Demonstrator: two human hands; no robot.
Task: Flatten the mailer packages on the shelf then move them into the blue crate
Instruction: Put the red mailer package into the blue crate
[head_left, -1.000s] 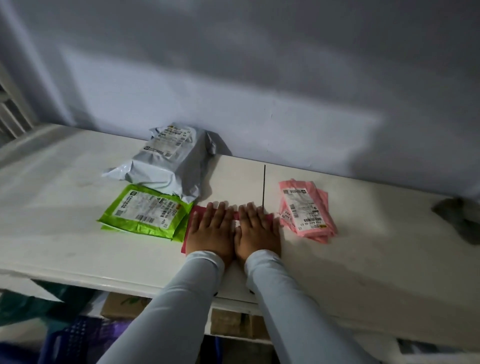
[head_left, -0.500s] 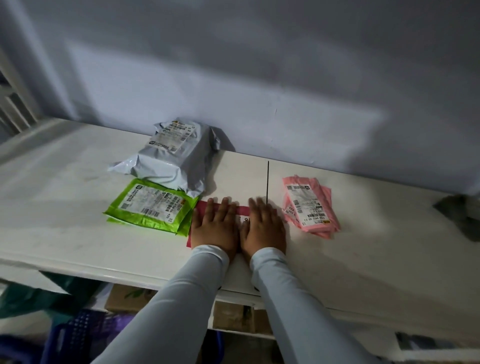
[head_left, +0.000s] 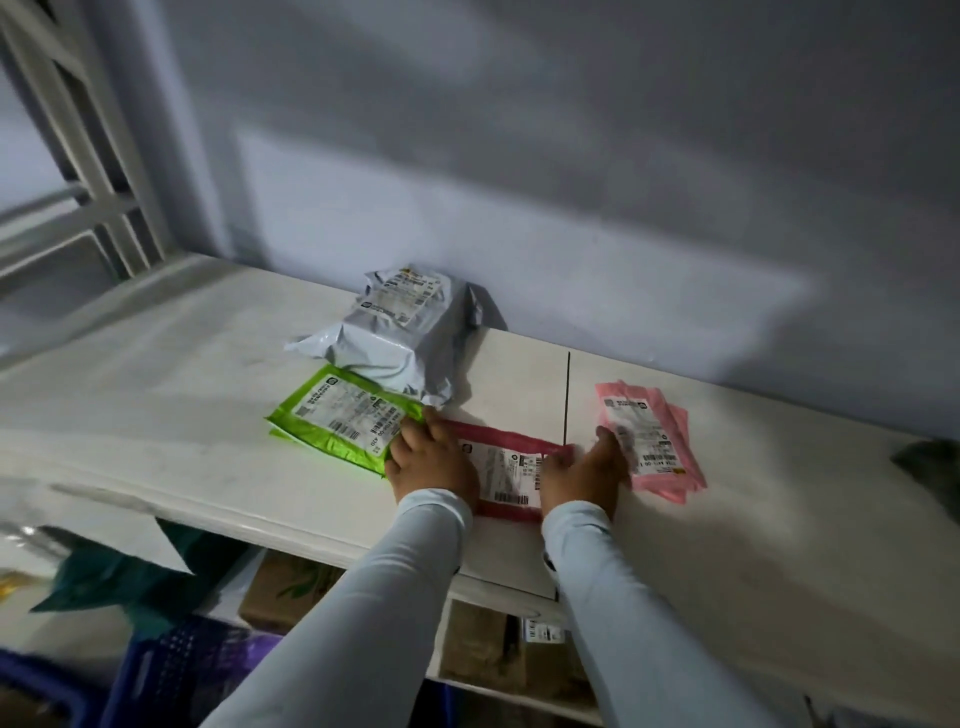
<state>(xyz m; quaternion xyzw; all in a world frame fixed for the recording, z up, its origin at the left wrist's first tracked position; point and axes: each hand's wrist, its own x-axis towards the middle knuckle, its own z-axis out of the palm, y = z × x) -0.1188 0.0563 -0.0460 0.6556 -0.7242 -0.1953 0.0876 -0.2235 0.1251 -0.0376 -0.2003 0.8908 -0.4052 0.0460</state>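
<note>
Left hand (head_left: 434, 462): flat, fingers straight, pressing the left end of the red mailer (head_left: 506, 470). Right hand (head_left: 584, 470): flat on its right end. Shelf (head_left: 156, 395), left to right: green mailer (head_left: 343, 415), grey mailer (head_left: 397, 332) behind it, red mailer, pink mailers (head_left: 649, 436). Blue crate (head_left: 171, 670): below the shelf, lower left.

You can see white shipping labels with barcodes on the green mailer (head_left: 340, 415), the red mailer (head_left: 506, 470), the pink mailer (head_left: 647, 436) and the grey mailer (head_left: 400, 322) in the middle of the frame, but their print is too small and blurred to read. Another label (head_left: 543, 631) at lower centre is equally unreadable.
</note>
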